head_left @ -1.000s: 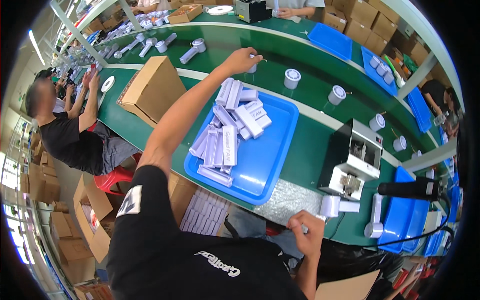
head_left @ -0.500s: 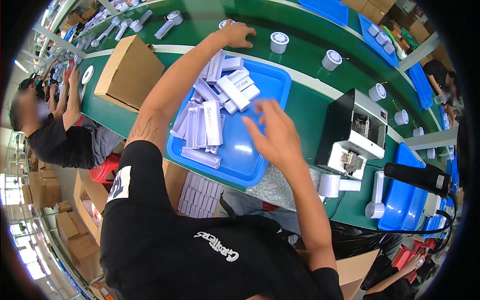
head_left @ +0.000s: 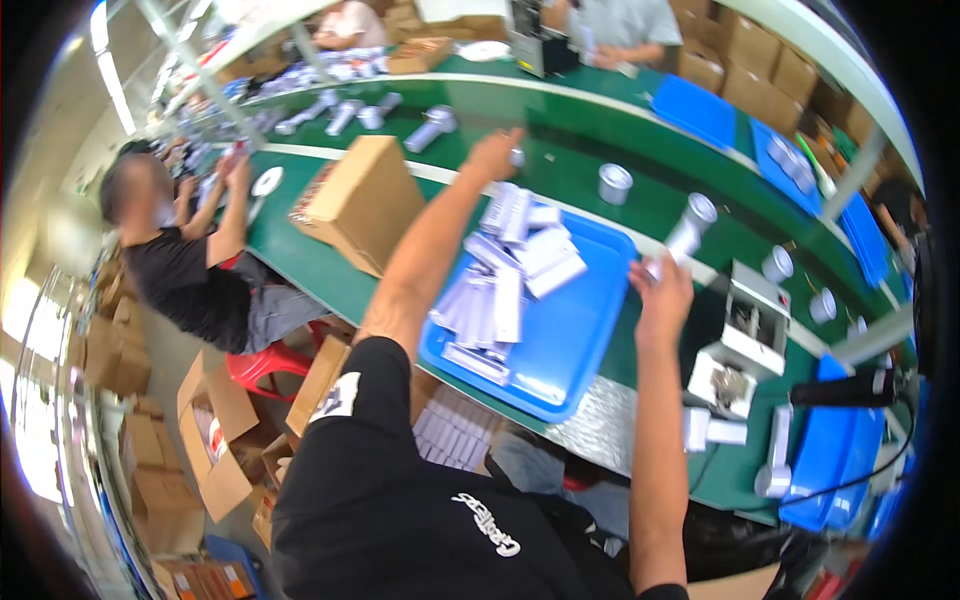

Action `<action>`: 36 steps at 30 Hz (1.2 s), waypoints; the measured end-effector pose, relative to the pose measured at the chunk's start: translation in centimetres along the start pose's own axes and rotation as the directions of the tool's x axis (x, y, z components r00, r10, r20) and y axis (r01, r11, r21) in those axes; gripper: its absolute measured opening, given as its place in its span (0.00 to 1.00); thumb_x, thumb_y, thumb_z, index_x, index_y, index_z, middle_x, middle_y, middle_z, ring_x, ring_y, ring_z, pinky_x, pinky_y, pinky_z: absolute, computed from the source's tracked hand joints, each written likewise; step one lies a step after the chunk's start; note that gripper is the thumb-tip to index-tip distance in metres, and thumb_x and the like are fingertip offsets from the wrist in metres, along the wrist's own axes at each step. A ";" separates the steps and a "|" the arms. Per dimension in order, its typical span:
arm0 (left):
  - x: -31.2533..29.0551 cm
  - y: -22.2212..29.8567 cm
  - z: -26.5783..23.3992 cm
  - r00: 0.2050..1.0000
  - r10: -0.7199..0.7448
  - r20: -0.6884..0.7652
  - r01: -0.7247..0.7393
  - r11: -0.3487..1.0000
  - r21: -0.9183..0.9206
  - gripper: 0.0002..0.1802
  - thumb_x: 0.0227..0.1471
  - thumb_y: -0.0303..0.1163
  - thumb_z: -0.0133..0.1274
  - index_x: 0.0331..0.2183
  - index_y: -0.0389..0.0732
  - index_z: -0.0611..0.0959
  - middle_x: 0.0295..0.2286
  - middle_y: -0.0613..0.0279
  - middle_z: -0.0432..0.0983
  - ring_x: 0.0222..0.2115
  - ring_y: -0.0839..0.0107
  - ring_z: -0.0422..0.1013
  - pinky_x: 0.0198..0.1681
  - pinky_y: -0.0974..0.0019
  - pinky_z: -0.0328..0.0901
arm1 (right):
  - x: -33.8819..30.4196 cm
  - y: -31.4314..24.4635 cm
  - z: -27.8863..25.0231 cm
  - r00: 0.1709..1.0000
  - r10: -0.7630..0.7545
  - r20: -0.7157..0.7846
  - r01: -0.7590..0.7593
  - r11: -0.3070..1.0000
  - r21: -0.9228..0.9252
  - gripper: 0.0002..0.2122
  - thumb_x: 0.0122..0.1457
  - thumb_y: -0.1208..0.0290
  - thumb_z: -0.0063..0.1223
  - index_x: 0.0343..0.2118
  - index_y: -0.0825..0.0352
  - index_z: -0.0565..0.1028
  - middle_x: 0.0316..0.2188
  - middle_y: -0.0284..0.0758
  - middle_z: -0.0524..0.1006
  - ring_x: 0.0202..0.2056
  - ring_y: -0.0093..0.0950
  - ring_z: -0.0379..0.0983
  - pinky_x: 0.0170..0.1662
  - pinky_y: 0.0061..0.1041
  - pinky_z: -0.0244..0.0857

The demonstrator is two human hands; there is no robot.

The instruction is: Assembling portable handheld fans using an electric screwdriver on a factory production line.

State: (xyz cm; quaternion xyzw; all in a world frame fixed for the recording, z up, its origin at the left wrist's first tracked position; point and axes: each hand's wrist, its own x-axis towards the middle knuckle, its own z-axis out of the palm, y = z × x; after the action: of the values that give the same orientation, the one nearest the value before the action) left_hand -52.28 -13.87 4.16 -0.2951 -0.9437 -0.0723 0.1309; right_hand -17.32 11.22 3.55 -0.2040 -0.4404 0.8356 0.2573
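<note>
My left hand (head_left: 492,157) reaches to the far side of the green bench. Its fingers close on a white round fan head (head_left: 517,158), mostly hidden by the hand. Just right of the blue tray (head_left: 565,345), my right hand (head_left: 663,300) is raised with its fingers pinched on a white plastic handle shell (head_left: 683,242), blurred by motion. This shell overlaps another white fan head (head_left: 701,208) standing behind it. A jumbled heap of white handle shells (head_left: 508,300) fills the tray's left part.
A cardboard box (head_left: 370,205) stands left of the tray. On the right are a black-and-silver bench machine (head_left: 755,320), an assembled white fan (head_left: 776,450) and blue trays (head_left: 830,450). Several fan heads line the far strip. A co-worker (head_left: 190,250) sits at the left.
My view has shifted, so the bench sits lower and further right. My right hand has moved from over the tray to its right side and now holds a handle shell. My left hand has closed.
</note>
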 end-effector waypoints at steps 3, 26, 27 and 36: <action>-1.6 8.4 -3.4 0.995 -0.033 -0.097 -0.016 0.888 -0.459 0.50 0.37 0.39 0.77 0.60 0.42 0.71 0.46 0.39 0.82 0.48 0.44 0.79 0.52 0.45 0.74 | 1.9 0.2 -5.4 0.866 0.498 -0.051 -0.377 0.716 0.588 0.16 0.71 0.67 0.51 0.55 0.71 0.68 0.41 0.47 0.78 0.47 0.42 0.79 0.45 0.36 0.81; -32.7 34.5 -8.0 0.889 0.408 -0.207 -0.457 0.799 -0.391 0.27 0.52 0.27 0.53 0.56 0.37 0.76 0.47 0.51 0.76 0.49 0.52 0.73 0.49 0.55 0.70 | -16.3 -9.4 -9.5 0.903 -0.226 0.365 0.375 0.829 -0.415 0.18 0.68 0.79 0.52 0.60 0.70 0.70 0.52 0.37 0.72 0.42 0.22 0.73 0.42 0.19 0.67; -32.8 33.9 -8.7 0.896 0.392 -0.208 -0.442 0.824 -0.354 0.27 0.52 0.27 0.53 0.56 0.37 0.76 0.47 0.51 0.76 0.49 0.52 0.73 0.49 0.55 0.70 | -16.4 -9.8 -9.4 0.816 -0.369 0.444 0.566 0.664 -0.489 0.17 0.65 0.81 0.54 0.57 0.71 0.72 0.51 0.38 0.72 0.44 0.25 0.72 0.44 0.20 0.68; -34.9 32.9 -8.1 0.977 0.052 -0.206 -0.189 0.656 -0.731 0.21 0.57 0.23 0.60 0.52 0.40 0.81 0.39 0.57 0.81 0.36 0.57 0.79 0.38 0.58 0.73 | -23.4 -11.1 -12.6 0.665 -0.483 0.570 0.739 0.314 -0.596 0.20 0.47 0.83 0.67 0.46 0.72 0.78 0.39 0.43 0.72 0.38 0.37 0.74 0.36 0.28 0.70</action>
State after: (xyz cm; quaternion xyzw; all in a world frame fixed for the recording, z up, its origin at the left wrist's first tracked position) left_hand -4.08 -7.55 3.80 -0.3778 -0.7949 -0.4676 0.0815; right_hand 11.02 10.23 8.87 0.0128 -0.8368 0.4023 0.3711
